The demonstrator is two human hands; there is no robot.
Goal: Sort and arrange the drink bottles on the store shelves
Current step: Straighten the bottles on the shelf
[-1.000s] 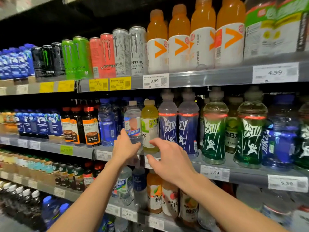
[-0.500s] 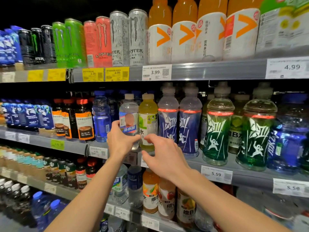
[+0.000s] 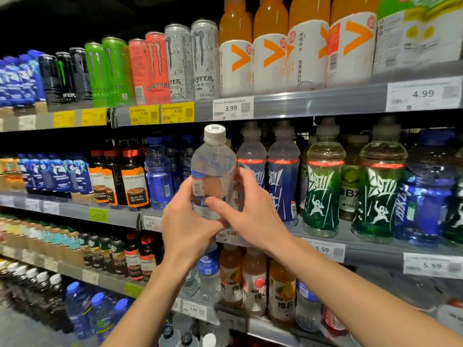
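Clear bottle (image 3: pixel 213 176) lifted off the middle shelf (image 3: pixel 350 242).
Left hand (image 3: pixel 186 221) and right hand (image 3: pixel 253 211) both grip it; reshelving likely follows.

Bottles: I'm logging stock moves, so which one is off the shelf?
The clear white-capped bottle, held by both hands in front of the middle shelf; the others stand shelved.

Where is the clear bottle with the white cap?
Centre of the head view: the clear bottle is held in both hands, in front of the middle shelf.
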